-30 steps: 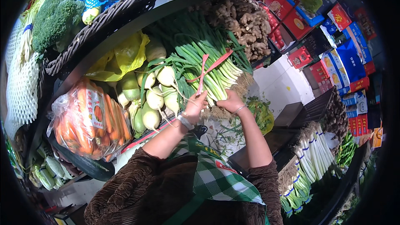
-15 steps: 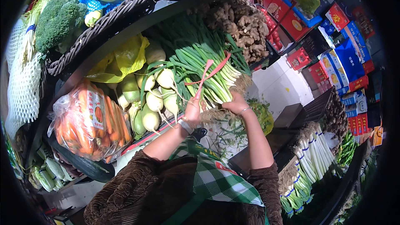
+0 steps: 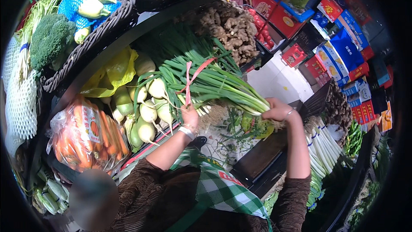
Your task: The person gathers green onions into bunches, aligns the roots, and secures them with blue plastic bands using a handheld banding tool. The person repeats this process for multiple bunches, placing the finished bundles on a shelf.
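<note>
In my right hand (image 3: 278,111), fingers closed, is a handful of green onions (image 3: 242,93), gripped near the white root ends. Their leaves stretch leftward over the rest of the pile. My left hand (image 3: 189,117) is closed on the lower end of a pink ribbon (image 3: 188,81), which crosses the leaves in a V shape. White onion stems lie just beside that hand, and brown roots (image 3: 216,118) show between both hands. Pale green radishes (image 3: 148,111) lie left of my left hand.
A plastic bag of carrots (image 3: 90,135) and a yellow bag (image 3: 113,75) sit at the left. Ginger (image 3: 231,28) is heaped beyond the onions. A wicker basket (image 3: 86,47) borders the far left. Bundled leeks (image 3: 322,148) and a dark wooden ledge (image 3: 262,154) stand at the right.
My right hand has moved right and slightly nearer, drawing a handful of green onions away from my left hand. The whole scene has shifted a little leftward.
</note>
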Available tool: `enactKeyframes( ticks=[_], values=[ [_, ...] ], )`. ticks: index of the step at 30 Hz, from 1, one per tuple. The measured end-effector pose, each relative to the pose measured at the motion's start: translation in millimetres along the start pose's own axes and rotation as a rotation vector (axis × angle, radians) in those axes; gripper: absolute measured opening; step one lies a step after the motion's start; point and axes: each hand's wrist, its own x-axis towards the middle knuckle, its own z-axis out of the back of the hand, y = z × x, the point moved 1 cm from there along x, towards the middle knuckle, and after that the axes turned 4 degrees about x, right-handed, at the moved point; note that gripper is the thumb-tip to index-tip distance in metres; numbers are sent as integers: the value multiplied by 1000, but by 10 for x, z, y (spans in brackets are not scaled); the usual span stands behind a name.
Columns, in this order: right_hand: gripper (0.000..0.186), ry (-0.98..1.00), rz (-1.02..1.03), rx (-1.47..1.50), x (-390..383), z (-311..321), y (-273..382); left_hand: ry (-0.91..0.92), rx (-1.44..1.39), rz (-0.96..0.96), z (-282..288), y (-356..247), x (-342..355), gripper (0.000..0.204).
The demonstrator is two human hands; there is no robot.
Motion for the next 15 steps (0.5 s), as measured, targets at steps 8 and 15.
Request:
enactKeyframes(
  ticks=[8, 15],
  values=[
    [30, -287, -225, -277, -1607, 801, 149, -126, 7, -148, -121, 32, 164, 32],
    [46, -509, -350, -502, -2337, 629, 224, 45, 543, -315, 157, -321, -87, 63]
  ],
)
